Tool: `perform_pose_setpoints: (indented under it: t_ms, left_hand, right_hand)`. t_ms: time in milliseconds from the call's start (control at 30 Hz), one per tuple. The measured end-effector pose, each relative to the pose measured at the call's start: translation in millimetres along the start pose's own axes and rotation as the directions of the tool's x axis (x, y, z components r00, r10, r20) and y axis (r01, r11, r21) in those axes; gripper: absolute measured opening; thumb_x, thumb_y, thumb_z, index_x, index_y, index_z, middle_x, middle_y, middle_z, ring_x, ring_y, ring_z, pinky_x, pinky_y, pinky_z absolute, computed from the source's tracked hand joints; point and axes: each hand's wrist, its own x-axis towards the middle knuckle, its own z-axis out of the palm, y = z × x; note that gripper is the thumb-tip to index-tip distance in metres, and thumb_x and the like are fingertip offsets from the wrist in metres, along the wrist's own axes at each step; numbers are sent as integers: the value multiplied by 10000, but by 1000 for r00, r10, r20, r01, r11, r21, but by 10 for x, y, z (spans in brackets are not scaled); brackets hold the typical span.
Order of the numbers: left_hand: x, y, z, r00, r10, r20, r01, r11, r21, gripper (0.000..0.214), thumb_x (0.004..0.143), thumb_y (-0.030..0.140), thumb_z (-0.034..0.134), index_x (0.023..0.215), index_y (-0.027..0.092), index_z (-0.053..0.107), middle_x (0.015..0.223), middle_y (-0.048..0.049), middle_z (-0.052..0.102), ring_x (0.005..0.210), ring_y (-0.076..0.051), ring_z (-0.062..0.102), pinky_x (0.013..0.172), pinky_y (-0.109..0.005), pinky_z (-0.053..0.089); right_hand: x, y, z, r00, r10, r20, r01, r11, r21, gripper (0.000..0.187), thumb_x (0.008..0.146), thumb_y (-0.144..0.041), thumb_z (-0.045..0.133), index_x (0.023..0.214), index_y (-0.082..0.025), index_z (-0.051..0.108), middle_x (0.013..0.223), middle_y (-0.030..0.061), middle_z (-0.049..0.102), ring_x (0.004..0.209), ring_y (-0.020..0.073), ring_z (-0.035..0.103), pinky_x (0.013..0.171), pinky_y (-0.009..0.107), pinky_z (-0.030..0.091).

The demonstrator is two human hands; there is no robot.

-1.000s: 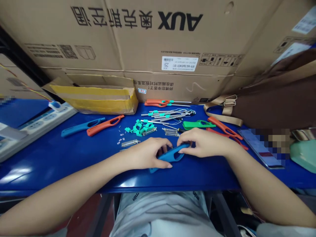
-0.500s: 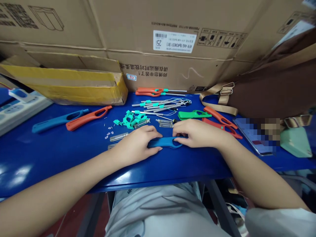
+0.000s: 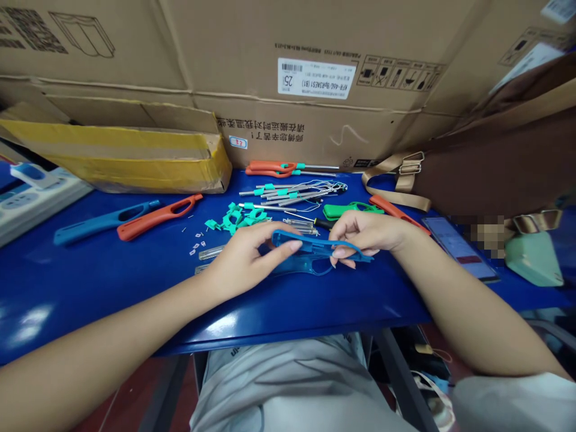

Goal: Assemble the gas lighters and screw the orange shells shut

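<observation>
A blue plastic lighter shell half (image 3: 315, 245) is lifted slightly above the blue table (image 3: 112, 270), its open side facing me. My left hand (image 3: 249, 255) pinches its left end and my right hand (image 3: 364, 233) grips its right end, fingers curled under it. A second blue shell half (image 3: 302, 266) lies flat on the table just beneath. Clear lighter tanks (image 3: 301, 225) and teal small parts (image 3: 236, 217) lie just beyond my hands.
A blue and an orange lighter handle (image 3: 130, 219) lie at left. Metal rods with teal tips (image 3: 292, 192), a green handle (image 3: 348, 210) and orange handles (image 3: 270, 169) sit further back. Cardboard boxes (image 3: 288, 90) wall the rear, a brown bag (image 3: 495, 162) and a phone (image 3: 459, 247) at right.
The blue shell was pressed flat on the table between both hands; now one half is lifted off and held up, leaving the other half lying on the table.
</observation>
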Motion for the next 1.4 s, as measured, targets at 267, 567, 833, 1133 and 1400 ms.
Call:
perform_pose_setpoints:
  t_ms: [267, 567, 833, 1133, 1400]
  left_hand:
    - [16, 28, 4, 954, -276, 113, 299, 886, -355, 336, 889, 417, 662, 670, 174, 738, 668, -28, 757, 592, -133, 651, 623, -242, 527]
    - [21, 85, -87, 973, -122, 194, 119, 993, 28, 328, 851, 464, 668, 994, 174, 728, 954, -60, 744, 865, -216, 666, 809, -355, 541]
    - [-46, -65, -64, 909, 55, 412, -217, 909, 357, 371, 966, 193, 527, 1335, 210, 572, 1263, -89, 602, 1176, -250, 558, 1035, -427, 479]
    - [33, -231, -5, 955, 109, 275, -197, 928, 316, 236, 987, 228, 547, 1184, 157, 656, 1164, -109, 627, 1127, -248, 581, 1019, -425, 497]
    - [29, -107, -50, 944, 222, 243, -293, 903, 313, 223, 990, 335, 572, 1081, 191, 715, 1055, -70, 670, 1025, -225, 599, 935, -383, 503]
  right_hand:
    - [-6, -1, 60, 999, -11, -50, 16, 996, 85, 459, 885, -544, 697, 871, -86, 730, 699, 63, 752, 296, 26, 426, 263, 154, 278]
    - [-39, -83, 152, 987, 6, -160, -48, 964, -263, 365, 874, -476, 720, 758, -137, 651, 631, -30, 619, 383, 26, 461, 353, 148, 368]
    - [-242, -159, 131, 957, 289, 19, -257, 877, -406, 383, 878, -497, 689, 712, -157, 626, 511, -48, 574, 396, 66, 508, 416, 175, 410]
    - [122, 25, 340, 981, -41, -191, -76, 822, -565, 431, 807, -521, 768, 640, -186, 553, 492, -70, 560, 394, 93, 577, 461, 204, 398]
    - [79, 16, 250, 908, -241, -342, -81, 701, -709, 468, 860, -542, 713, 610, -179, 555, 513, -54, 542, 446, 77, 502, 481, 218, 346]
